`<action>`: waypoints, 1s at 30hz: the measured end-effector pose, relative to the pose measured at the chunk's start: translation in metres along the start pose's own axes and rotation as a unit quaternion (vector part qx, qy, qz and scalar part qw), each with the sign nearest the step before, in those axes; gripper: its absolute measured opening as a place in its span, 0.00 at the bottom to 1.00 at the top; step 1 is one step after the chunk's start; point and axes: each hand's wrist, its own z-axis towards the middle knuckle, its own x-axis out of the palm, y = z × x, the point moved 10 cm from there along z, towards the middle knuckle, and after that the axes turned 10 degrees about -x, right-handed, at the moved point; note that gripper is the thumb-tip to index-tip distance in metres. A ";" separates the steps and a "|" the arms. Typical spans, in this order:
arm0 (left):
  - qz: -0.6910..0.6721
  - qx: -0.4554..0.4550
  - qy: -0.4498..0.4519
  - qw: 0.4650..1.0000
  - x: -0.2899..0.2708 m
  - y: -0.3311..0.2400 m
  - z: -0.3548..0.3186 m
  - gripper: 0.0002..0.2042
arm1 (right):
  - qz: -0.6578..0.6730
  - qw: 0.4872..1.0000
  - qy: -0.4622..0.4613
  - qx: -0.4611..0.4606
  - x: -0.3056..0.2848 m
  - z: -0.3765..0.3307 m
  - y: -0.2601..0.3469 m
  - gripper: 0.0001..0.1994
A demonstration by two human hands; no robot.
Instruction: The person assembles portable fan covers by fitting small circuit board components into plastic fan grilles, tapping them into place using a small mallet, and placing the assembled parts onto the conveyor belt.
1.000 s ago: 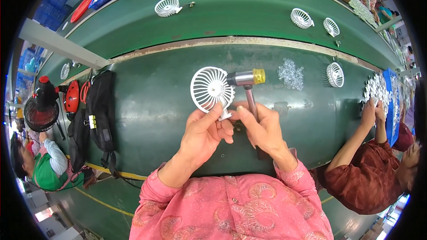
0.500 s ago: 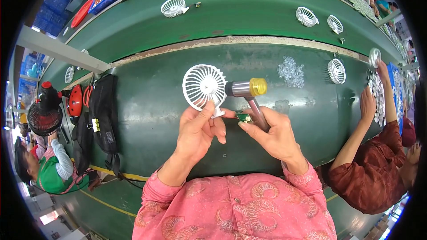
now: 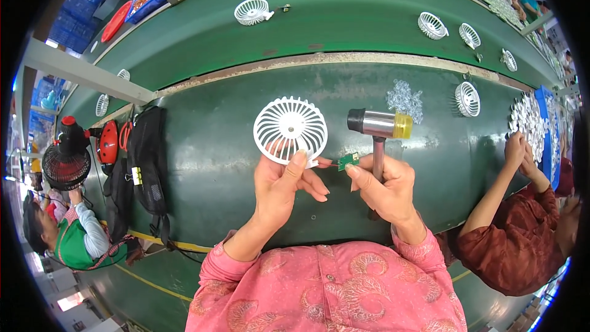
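Note:
My left hand holds a round white fan grille by its lower edge, thumb on the rim. A thin red wire runs from the grille to a small green circuit board. My right hand pinches that board between thumb and forefinger and also grips the handle of a small mallet with a black and a yellow face, its head pointing up above the hand. Both hands hover over the green table.
A pile of small clear parts lies beyond the mallet, another white grille to its right. More grilles ride the far belt. A person in dark red works at right. A black bag lies at left.
My hands have drawn slightly apart; the grille tilted toward me and the mallet head swung further right. The person's arm at right has come down from the far grilles.

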 end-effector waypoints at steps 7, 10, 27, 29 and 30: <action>0.042 0.006 -0.011 0.999 0.004 0.000 -0.007 0.16 | 0.148 0.968 0.010 0.204 -0.004 -0.013 -0.044 0.08; 0.050 0.007 -0.012 0.999 0.006 -0.001 -0.007 0.16 | 0.073 0.977 -0.009 0.202 -0.013 -0.008 -0.038 0.08; -0.093 -0.206 0.013 0.974 -0.001 0.067 -0.002 0.21 | -0.388 0.865 0.200 -0.249 0.058 -0.015 0.012 0.21; -0.078 -0.208 0.014 0.975 0.004 0.069 -0.002 0.22 | -0.373 0.868 0.206 -0.256 0.059 -0.018 0.009 0.18; -0.051 -0.205 -0.003 0.977 -0.003 0.070 -0.005 0.25 | -0.369 0.874 0.184 -0.258 0.057 -0.016 0.009 0.17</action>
